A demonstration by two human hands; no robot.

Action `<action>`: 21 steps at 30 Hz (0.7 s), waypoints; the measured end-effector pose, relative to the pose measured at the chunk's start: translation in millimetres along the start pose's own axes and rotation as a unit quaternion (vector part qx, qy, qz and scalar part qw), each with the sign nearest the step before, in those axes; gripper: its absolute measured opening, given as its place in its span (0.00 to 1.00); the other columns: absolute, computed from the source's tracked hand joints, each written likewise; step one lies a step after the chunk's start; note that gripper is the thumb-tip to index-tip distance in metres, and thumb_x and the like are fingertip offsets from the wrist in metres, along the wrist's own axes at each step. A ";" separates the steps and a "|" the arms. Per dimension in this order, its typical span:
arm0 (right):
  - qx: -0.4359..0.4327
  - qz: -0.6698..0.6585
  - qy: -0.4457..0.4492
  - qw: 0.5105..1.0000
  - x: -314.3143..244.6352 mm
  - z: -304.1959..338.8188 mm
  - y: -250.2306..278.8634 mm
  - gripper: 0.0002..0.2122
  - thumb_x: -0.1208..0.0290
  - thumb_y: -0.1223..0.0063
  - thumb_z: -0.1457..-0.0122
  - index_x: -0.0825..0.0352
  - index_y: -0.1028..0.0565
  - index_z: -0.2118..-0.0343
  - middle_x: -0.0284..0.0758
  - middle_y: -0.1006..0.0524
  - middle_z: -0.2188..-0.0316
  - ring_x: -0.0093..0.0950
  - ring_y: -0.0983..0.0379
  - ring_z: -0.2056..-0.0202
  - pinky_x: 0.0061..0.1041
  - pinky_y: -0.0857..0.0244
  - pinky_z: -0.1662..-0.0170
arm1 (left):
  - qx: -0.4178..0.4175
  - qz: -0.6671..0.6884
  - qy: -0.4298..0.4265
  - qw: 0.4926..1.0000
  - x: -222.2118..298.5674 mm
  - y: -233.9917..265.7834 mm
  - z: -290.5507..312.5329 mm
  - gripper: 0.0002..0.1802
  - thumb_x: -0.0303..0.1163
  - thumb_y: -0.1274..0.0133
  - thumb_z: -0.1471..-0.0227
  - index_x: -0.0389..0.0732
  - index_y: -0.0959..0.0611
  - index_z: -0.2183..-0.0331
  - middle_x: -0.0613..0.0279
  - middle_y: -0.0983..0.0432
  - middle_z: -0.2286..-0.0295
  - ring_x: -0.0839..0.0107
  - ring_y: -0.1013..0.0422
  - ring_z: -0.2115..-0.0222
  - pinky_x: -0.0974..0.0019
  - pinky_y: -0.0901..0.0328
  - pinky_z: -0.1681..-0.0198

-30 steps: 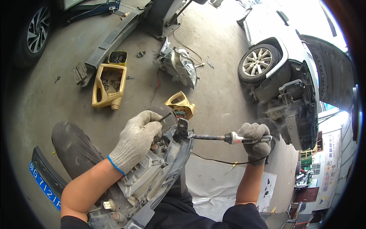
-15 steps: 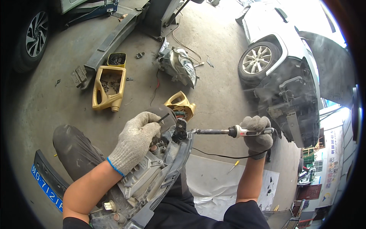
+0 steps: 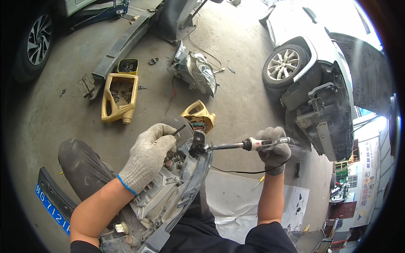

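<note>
Knit-gloved on my feed, left hand [image 3: 152, 148] pinches a black stick [image 3: 179, 129] over the headlamp housing [image 3: 159, 195], forearm slanting inward. Right of the housing, right hand [image 3: 273, 148], forearm extended, fists round a white-handled tool [image 3: 253, 144], tip at the housing's edge.

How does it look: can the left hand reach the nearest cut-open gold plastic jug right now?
Probably yes: the jug is on the floor just beyond the knit-gloved left hand. But that hand pinches a thin black rod, and a grey-trousered knee sits partly between.
</note>
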State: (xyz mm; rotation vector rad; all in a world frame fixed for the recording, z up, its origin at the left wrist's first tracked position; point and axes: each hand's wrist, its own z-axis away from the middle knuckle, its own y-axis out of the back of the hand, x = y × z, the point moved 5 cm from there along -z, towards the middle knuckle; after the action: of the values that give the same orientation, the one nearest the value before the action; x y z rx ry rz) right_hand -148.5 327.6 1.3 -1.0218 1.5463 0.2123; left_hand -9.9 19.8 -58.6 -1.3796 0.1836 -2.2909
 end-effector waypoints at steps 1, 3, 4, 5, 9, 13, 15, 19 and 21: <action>-0.023 -0.011 0.003 1.000 0.9 0.6 1.9 0.14 0.71 0.38 0.52 0.68 0.25 0.62 0.45 0.22 0.63 0.42 0.25 0.63 0.41 0.26 0.64 | -0.001 0.001 0.001 1.000 0.1 -0.5 0.0 0.07 0.27 0.50 0.42 0.38 0.20 0.61 0.66 0.28 0.76 0.80 0.35 0.80 0.73 0.35 0.79; 0.013 -0.005 -0.003 1.000 1.1 4.7 3.7 0.14 0.71 0.38 0.53 0.68 0.26 0.64 0.45 0.22 0.63 0.41 0.25 0.64 0.41 0.27 0.65 | -0.002 0.003 0.002 1.000 0.6 -0.5 0.2 0.07 0.27 0.50 0.42 0.38 0.20 0.61 0.66 0.28 0.76 0.80 0.35 0.80 0.73 0.35 0.79; 0.030 -0.002 -0.006 1.000 1.9 5.2 3.6 0.13 0.70 0.38 0.53 0.67 0.26 0.64 0.45 0.22 0.63 0.41 0.25 0.64 0.40 0.28 0.65 | -0.002 0.003 0.003 1.000 0.6 -0.1 0.4 0.07 0.27 0.50 0.43 0.38 0.20 0.61 0.66 0.28 0.76 0.80 0.35 0.80 0.73 0.35 0.79; 0.026 -0.005 0.001 1.000 1.7 4.8 3.9 0.13 0.70 0.39 0.53 0.67 0.26 0.64 0.45 0.22 0.63 0.41 0.25 0.64 0.41 0.28 0.65 | -0.001 0.004 0.002 1.000 0.3 0.4 0.4 0.07 0.27 0.50 0.43 0.38 0.20 0.61 0.66 0.28 0.76 0.81 0.35 0.80 0.73 0.35 0.79; 0.006 -0.027 0.020 0.999 -1.3 2.3 7.4 0.12 0.72 0.40 0.52 0.67 0.25 0.64 0.45 0.22 0.62 0.42 0.26 0.64 0.41 0.28 0.63 | -0.004 0.007 0.001 1.000 0.3 0.1 0.5 0.08 0.27 0.50 0.43 0.38 0.21 0.61 0.66 0.28 0.76 0.81 0.35 0.80 0.74 0.35 0.79; 0.026 -0.048 0.015 0.998 7.7 1.6 13.7 0.11 0.73 0.41 0.51 0.67 0.25 0.64 0.45 0.22 0.62 0.42 0.26 0.65 0.41 0.29 0.62 | -0.003 0.014 0.005 1.000 1.9 -1.5 2.1 0.08 0.27 0.50 0.43 0.38 0.21 0.61 0.66 0.28 0.76 0.81 0.35 0.79 0.74 0.35 0.78; 0.013 -0.045 0.008 0.999 13.8 0.0 11.7 0.09 0.72 0.42 0.50 0.66 0.27 0.67 0.41 0.24 0.65 0.38 0.29 0.66 0.38 0.32 0.64 | -0.008 0.016 0.001 1.000 1.8 -1.8 1.8 0.08 0.27 0.50 0.43 0.38 0.21 0.61 0.66 0.28 0.76 0.81 0.35 0.79 0.73 0.35 0.78; 0.008 -0.052 0.012 0.999 21.0 0.2 11.1 0.09 0.71 0.42 0.49 0.65 0.28 0.67 0.39 0.25 0.66 0.34 0.31 0.66 0.35 0.34 0.65 | -0.014 0.018 -0.005 1.000 0.8 -1.1 1.0 0.08 0.27 0.50 0.43 0.38 0.21 0.61 0.66 0.28 0.76 0.80 0.35 0.79 0.73 0.35 0.78; 0.022 -0.064 0.036 0.997 19.9 3.8 18.3 0.12 0.71 0.41 0.51 0.67 0.25 0.62 0.44 0.23 0.64 0.38 0.28 0.68 0.36 0.31 0.67 | -0.003 0.000 -0.005 1.000 0.7 0.3 1.2 0.08 0.27 0.50 0.43 0.38 0.21 0.61 0.66 0.28 0.76 0.80 0.35 0.79 0.73 0.35 0.78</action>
State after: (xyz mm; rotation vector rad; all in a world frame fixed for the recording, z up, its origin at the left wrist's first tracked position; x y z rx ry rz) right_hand -156.6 331.5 -24.5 -1.0989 1.5368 0.0528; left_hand -9.0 19.3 -57.6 -1.3944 0.1888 -2.2842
